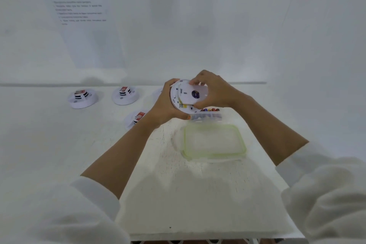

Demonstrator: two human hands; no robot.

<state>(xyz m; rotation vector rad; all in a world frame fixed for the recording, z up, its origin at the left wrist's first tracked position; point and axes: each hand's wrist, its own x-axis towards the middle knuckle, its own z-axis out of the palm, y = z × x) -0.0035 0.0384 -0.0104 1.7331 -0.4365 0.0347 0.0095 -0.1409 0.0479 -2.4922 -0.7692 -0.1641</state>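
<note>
A round white smoke detector [179, 98] is held above the table with its underside turned toward me. My left hand [165, 105] grips its left rim, fingers curled round the edge. My right hand [213, 90] holds the white back plate [195, 95] against the detector, with fingertips on the plate's top edge and thumb under it. A dark round spot shows in the middle of the plate.
Two white smoke detectors [82, 97] [125, 95] sit on the table at the left, and a third detector [136, 119] is partly behind my left forearm. A clear box of coloured batteries [210, 114] stands behind a green-rimmed lid [213, 142]. White wall behind.
</note>
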